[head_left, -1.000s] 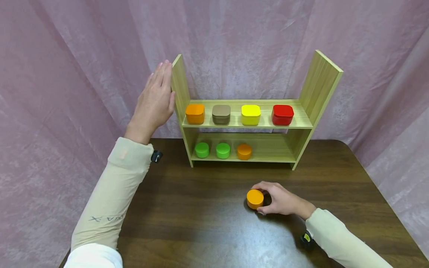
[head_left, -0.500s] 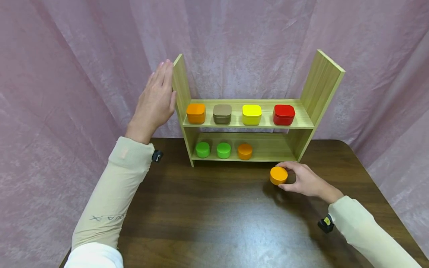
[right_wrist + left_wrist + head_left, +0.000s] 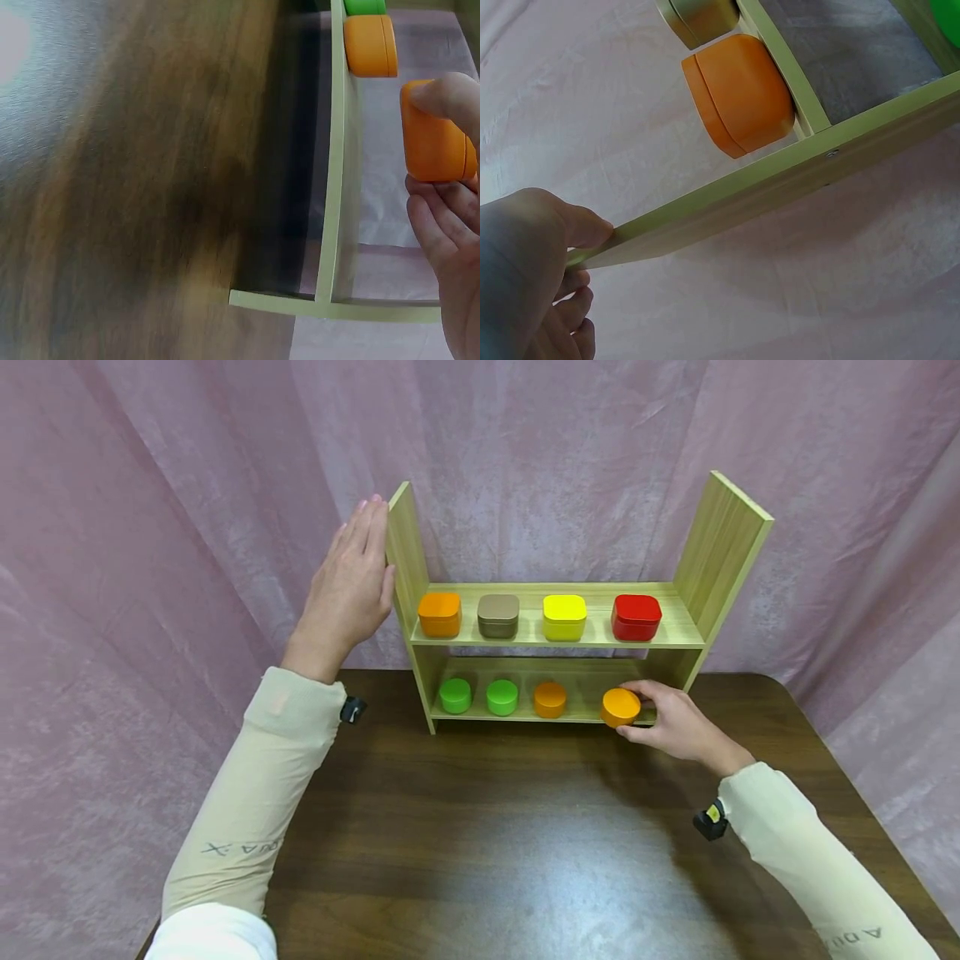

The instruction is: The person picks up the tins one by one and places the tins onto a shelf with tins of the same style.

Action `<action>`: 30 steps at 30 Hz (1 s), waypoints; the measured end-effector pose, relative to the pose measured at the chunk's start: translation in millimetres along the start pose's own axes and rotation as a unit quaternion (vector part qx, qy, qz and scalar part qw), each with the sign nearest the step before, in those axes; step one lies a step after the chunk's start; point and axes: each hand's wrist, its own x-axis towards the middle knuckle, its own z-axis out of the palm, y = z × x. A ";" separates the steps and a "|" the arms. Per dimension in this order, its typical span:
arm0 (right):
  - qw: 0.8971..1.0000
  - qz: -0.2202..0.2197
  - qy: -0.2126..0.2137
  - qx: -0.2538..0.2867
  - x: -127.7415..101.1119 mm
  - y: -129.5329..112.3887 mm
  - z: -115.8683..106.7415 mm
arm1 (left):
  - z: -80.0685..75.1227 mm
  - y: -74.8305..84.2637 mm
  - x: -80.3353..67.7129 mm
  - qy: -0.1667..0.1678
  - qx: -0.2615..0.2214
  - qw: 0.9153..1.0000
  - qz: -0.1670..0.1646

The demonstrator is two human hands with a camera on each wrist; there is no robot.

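Item: round orange tin (image 3: 620, 707), flat lid up, at the front edge of the lower shelf (image 3: 592, 714), just right of its orange twin (image 3: 550, 699). Right hand (image 3: 678, 727) grips it from the right side. Left hand (image 3: 347, 589), fingers straight, presses flat against the rack's left upright (image 3: 403, 547), well apart from the tin

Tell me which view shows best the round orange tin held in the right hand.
The head view: the round orange tin shows whole, held by the right hand at the lower shelf. The right wrist view shows it from the side, partly covered by fingers. The left wrist view misses it.
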 end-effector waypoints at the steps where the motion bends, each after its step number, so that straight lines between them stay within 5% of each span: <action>1: 1.000 0.002 0.003 0.002 2.5 0.5 0.9 | 0.0 -0.1 -0.1 0.000 0.000 1.000 0.000; 30: 0.996 0.086 -0.011 0.019 19.9 19.7 31.1 | -1.1 -3.1 -0.5 -0.008 0.002 1.000 -0.004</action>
